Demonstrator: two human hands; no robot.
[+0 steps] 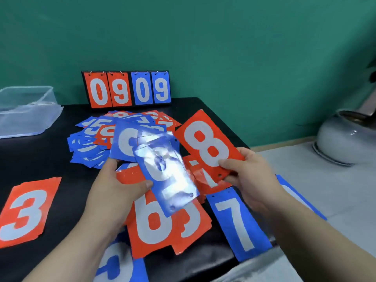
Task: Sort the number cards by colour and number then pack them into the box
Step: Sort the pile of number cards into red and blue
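Note:
My left hand [114,188] grips a fan of cards over the black table [40,159]; the top one is a glossy blue card [168,171] with glare on its digit, and a blue card with a round digit [126,143] sits behind it. My right hand [250,176] pinches a red 8 card [207,143] by its lower edge. Laid out below are a red 3 [26,212], a red 6 [150,226], a red card partly covered [193,226], a blue 7 [238,224] and a blue card at the bottom edge [120,265]. A mixed pile of red and blue cards [95,139] lies behind.
A clear plastic box [26,110] stands at the table's far left. A flip scoreboard reading 0909 [126,89] stands against the green wall. To the right, off the table, a grey pot [345,137] sits on a pale surface. Another blue card [295,192] pokes out under my right wrist.

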